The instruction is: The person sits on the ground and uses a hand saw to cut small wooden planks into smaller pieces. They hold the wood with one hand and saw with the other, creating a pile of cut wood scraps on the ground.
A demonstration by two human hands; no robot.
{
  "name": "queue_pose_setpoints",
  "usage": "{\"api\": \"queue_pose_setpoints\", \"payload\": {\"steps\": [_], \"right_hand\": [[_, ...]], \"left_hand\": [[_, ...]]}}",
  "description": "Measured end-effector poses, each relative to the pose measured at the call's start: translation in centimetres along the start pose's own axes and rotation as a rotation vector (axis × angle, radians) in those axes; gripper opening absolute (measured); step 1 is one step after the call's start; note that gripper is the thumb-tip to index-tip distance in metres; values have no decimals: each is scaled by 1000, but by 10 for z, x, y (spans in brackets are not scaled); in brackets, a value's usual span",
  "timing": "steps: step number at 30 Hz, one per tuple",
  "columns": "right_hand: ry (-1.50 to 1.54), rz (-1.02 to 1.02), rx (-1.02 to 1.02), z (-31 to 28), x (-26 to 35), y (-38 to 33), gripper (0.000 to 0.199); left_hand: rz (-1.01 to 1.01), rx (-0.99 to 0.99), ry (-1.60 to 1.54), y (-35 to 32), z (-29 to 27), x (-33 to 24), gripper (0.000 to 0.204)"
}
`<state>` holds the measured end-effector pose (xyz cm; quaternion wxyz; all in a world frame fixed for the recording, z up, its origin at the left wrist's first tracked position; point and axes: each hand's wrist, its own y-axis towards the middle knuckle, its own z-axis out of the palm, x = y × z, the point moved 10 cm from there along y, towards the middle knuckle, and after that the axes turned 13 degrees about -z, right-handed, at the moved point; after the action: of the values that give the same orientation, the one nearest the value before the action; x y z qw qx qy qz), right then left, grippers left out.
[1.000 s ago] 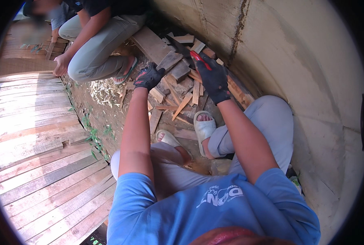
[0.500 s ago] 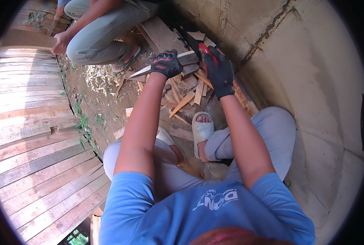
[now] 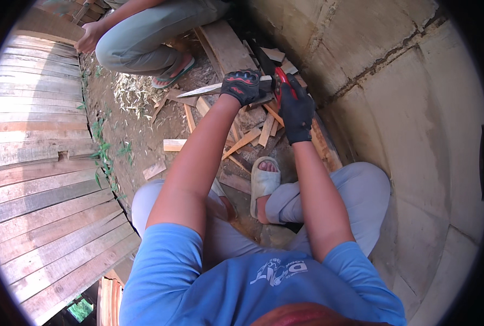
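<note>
My left hand (image 3: 242, 87), in a black glove with red marks, is closed around a pale wooden stake (image 3: 201, 91). The stake lies roughly level, its sharpened tip pointing left and its other end close to my right hand. In a black glove too, my right hand (image 3: 296, 111) grips the red handle (image 3: 281, 76) of a tool with a long dark blade (image 3: 262, 58). This blade slants up and away from my fist, just beside the stake's right end. The exact kind of blade is hard to tell.
Offcuts of wood (image 3: 243, 142) lie around my sandalled feet. A concrete wall (image 3: 394, 108) rises close on the right. Wooden slats (image 3: 41, 179) cover the left side. Another person (image 3: 155, 46) crouches ahead, near wood shavings (image 3: 130, 95) and a wide board (image 3: 225, 46).
My left hand has moved right with the stake, closer to my right hand. The blade tool has shifted slightly nearer to me. My view has turned a little too.
</note>
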<state>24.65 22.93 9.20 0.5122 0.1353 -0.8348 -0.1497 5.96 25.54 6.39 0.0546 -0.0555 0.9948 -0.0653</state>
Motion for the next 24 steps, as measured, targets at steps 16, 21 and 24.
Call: {"api": "queue_pose_setpoints", "payload": {"steps": [16, 21, 24], "right_hand": [[-15, 11, -29, -3, 10, 14, 40], [34, -15, -105, -15, 23, 20, 39], [192, 99, -102, 3, 1, 21, 39]], "left_hand": [[-81, -90, -17, 4, 2, 6, 43], [-81, -127, -4, 0, 0, 6, 40], [-74, -133, 10, -1, -2, 0, 39]]}}
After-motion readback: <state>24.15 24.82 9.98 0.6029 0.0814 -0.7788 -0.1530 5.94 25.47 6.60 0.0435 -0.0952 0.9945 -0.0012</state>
